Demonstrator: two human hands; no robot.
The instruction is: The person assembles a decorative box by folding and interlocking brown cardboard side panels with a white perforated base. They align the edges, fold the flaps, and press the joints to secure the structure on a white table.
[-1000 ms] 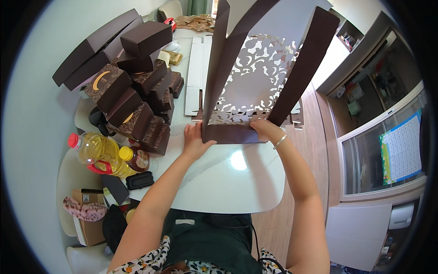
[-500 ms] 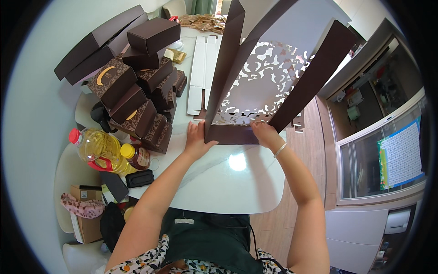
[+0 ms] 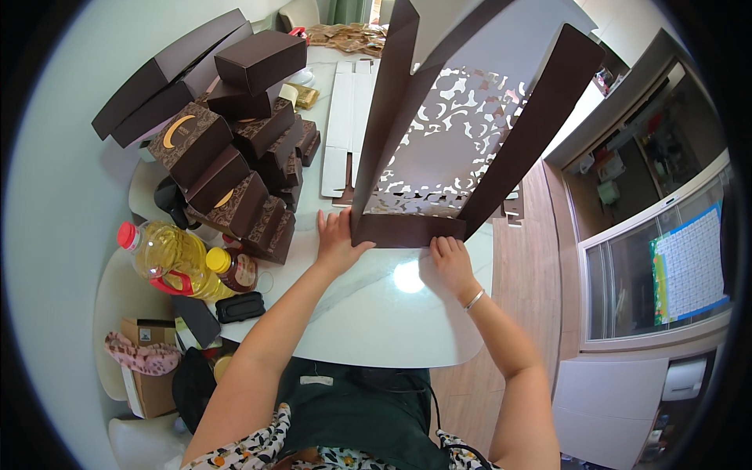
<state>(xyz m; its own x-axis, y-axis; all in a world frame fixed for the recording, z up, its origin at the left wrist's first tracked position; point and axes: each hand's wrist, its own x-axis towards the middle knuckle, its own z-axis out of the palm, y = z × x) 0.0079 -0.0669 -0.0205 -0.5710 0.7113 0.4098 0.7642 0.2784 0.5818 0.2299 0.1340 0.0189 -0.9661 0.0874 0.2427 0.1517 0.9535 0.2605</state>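
A large dark brown cardboard box (image 3: pixel 407 230), partly folded, stands on the white marble-patterned table in front of me. Its tall side flaps rise, and a panel with a scrolling cut-out pattern (image 3: pixel 454 153) shows between them. At the box's front left corner is my left hand (image 3: pixel 339 244), thumb against the low front wall and fingers along the left side, steadying it. My right hand (image 3: pixel 452 262) has its bent fingertips pressed together on the front wall's lower right edge. A bracelet (image 3: pixel 474 299) circles the right wrist.
Brown boxes (image 3: pixel 251 149) are piled on the left. Before them stand an oil bottle (image 3: pixel 176 254) with a red cap and a yellow-capped jar (image 3: pixel 233 269). Flat cardboard (image 3: pixel 339 129) lies behind my left hand. The table edge (image 3: pixel 392 365) curves close to me.
My right hand has come off the inside of the front wall and moved down toward me to its lower edge. The box's right flap has shifted slightly left. My left hand stays put.
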